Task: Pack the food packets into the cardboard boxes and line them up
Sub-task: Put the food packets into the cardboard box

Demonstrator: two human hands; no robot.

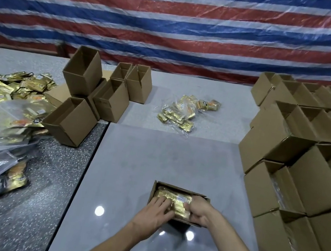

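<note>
Step in hand: seating packets in box, 6 o'clock.

Left hand lies flat with fingers spread, pressing the packets into the box on the tabletop; right hand is curled, gripping their right end. Judged: fill nearly done. Next move calls for sliding this box into line with the packed boxes at 3 o'clock, then fetching one of the empty boxes at 10. Bag at 12, pile at 9. Packet print too small to read.

Matt brown cardboard boxes, shiny gold foil packets — on a glossy grey table.
</note>
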